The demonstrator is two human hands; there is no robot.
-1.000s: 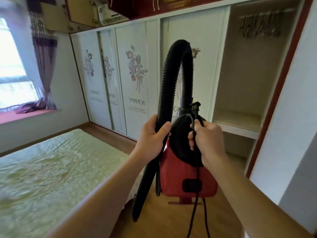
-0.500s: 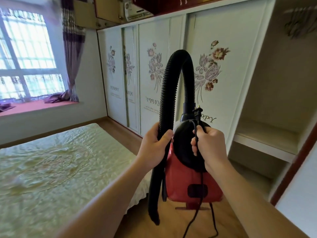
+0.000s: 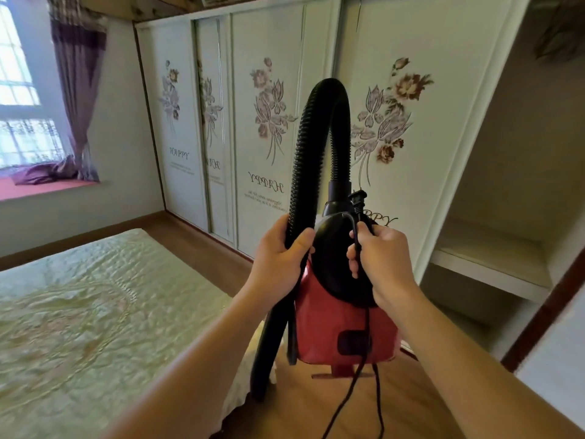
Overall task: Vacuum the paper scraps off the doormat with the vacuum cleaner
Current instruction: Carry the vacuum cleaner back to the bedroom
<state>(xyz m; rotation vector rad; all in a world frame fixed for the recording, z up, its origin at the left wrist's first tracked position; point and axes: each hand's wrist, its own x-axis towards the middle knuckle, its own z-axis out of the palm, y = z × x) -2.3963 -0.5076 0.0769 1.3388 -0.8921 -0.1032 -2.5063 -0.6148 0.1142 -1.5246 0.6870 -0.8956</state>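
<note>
I hold a small vacuum cleaner [image 3: 345, 331] with a red body and a black top up in front of me, off the floor. Its black ribbed hose [image 3: 308, 137] arches up from the top and hangs down on the left. My left hand [image 3: 278, 264] is wrapped around the hose. My right hand [image 3: 384, 261] grips the vacuum's black top together with the power cord [image 3: 364, 359]; the plug [image 3: 358, 201] sticks up above my fingers. The cord dangles toward the floor. No doormat or paper scraps are in view.
A bed with a pale green quilted cover [image 3: 95, 312] fills the left. White sliding wardrobe doors with flower prints [image 3: 269, 122] stand ahead; an open wardrobe bay with shelves [image 3: 493, 248] is on the right. Wooden floor [image 3: 316, 403] runs between bed and wardrobe. A window with purple curtain [image 3: 76, 90] is far left.
My view has swung to the right and nearer the wardrobe doors. Both hands keep the same grip on the hose, the vacuum top and the cord.
</note>
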